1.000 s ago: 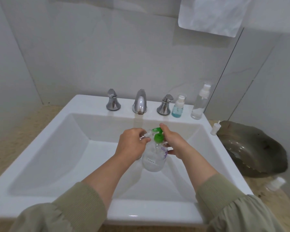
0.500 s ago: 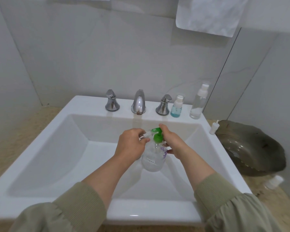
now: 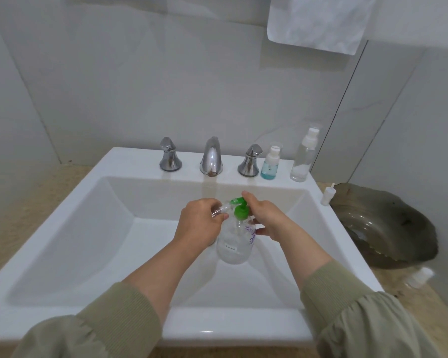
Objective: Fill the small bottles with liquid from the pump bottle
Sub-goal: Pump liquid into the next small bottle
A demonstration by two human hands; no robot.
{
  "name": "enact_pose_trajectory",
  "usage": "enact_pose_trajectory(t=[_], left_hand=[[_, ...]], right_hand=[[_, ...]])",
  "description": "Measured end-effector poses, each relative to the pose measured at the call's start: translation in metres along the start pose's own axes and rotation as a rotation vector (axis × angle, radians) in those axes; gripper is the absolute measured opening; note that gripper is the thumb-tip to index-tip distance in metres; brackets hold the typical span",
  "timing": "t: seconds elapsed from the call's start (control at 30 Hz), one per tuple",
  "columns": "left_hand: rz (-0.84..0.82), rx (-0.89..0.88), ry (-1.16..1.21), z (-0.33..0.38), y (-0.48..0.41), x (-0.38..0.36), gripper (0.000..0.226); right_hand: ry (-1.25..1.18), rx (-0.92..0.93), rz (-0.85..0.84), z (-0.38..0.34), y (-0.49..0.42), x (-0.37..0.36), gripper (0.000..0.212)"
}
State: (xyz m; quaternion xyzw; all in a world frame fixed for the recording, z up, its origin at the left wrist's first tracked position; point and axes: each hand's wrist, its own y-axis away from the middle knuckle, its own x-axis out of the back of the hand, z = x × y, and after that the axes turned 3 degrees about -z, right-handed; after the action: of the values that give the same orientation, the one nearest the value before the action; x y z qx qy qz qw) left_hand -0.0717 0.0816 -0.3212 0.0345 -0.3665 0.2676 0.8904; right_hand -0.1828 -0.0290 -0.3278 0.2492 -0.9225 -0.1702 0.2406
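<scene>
Frame centre, above glossy white basin (image 3: 88,228): right hand (image 3: 268,220) clasps rounded clear-plastic pump bottle (image 3: 234,245), forefinger atop green pump head (image 3: 240,212); left hand (image 3: 197,226) pinches small clear bottle (image 3: 221,209) at spout.

The left hand (image 3: 198,224) is hiding most of the small bottle (image 3: 221,210) under its fingers (image 3: 207,204); just below them, print on the pump bottle (image 3: 233,250) is showing too small to read.
</scene>
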Motion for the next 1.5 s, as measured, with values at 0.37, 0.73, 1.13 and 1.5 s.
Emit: enact_pose_trajectory(t=[0.37,0.73,1.13,1.5], left_hand=[[0.029,-0.021,-0.002,0.0014,-0.0002,0.0008,0.022],[0.003,0.012,0.013,-0.0011,-0.0009,-0.0005,0.024],[0.030,-0.012,0.024,-0.0008,-0.0009,0.0003,0.024],[-0.002,0.011,0.022,-0.0035,-0.0005,-0.0016,0.022]], right_hand=[[-0.043,-0.006,0.021,-0.0004,0.0024,-0.0052,0.052],[0.015,0.010,0.019,-0.0009,0.0009,-0.0038,0.054],[-0.047,0.021,0.050,0.0006,0.0021,-0.0069,0.053],[-0.018,0.026,0.056,0.0032,0.0000,-0.0072,0.059]])
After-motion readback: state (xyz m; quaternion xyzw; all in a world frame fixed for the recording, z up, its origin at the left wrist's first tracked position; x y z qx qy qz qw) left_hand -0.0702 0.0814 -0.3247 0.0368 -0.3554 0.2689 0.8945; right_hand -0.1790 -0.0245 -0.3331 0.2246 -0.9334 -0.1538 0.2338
